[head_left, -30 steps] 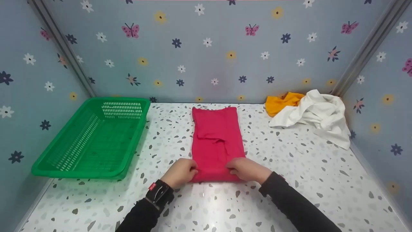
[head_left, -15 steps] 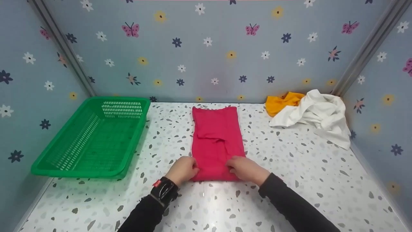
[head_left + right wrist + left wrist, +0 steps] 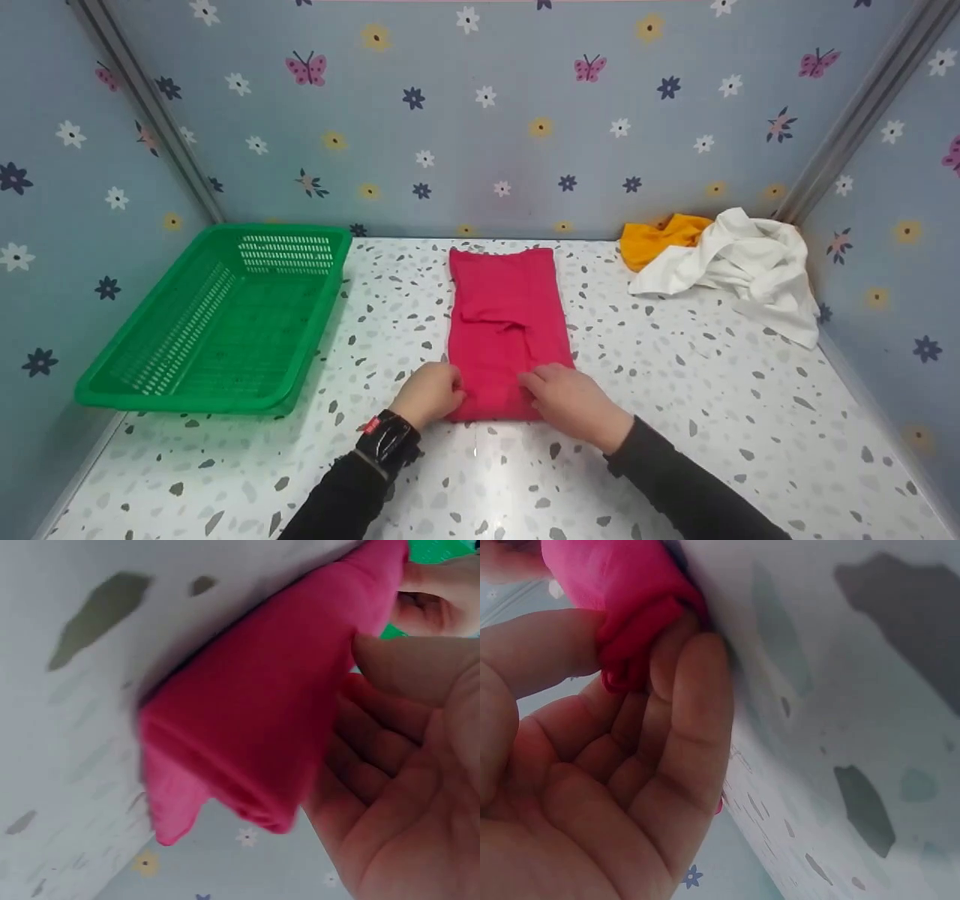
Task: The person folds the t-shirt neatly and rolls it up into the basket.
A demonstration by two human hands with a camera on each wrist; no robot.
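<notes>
A crimson folded garment [image 3: 491, 289] lies lengthwise on the speckled table, its near end turned over in a narrow fold. My left hand [image 3: 429, 394] pinches that fold at the near left corner; in the left wrist view the thumb and curled fingers [image 3: 694, 690] have the rolled edge between them. At the near right side my right hand [image 3: 574, 401] holds the fold from above. In the right wrist view its thumb presses the cloth [image 3: 247, 697], and its fingertips are hidden behind it. The layered end of the fold sticks out free past this hand.
A green plastic basket [image 3: 289, 394] stands on the left with nothing visible inside. In the back right corner lie a crumpled white cloth [image 3: 757, 262] and a yellow-orange cloth [image 3: 656, 244]. Patterned wall panels [image 3: 480, 165] enclose the table's back and sides.
The right hand has shifted slightly left along the fold, inward from the right corner. The left hand has moved up and right a little. The garment lies nearly as before.
</notes>
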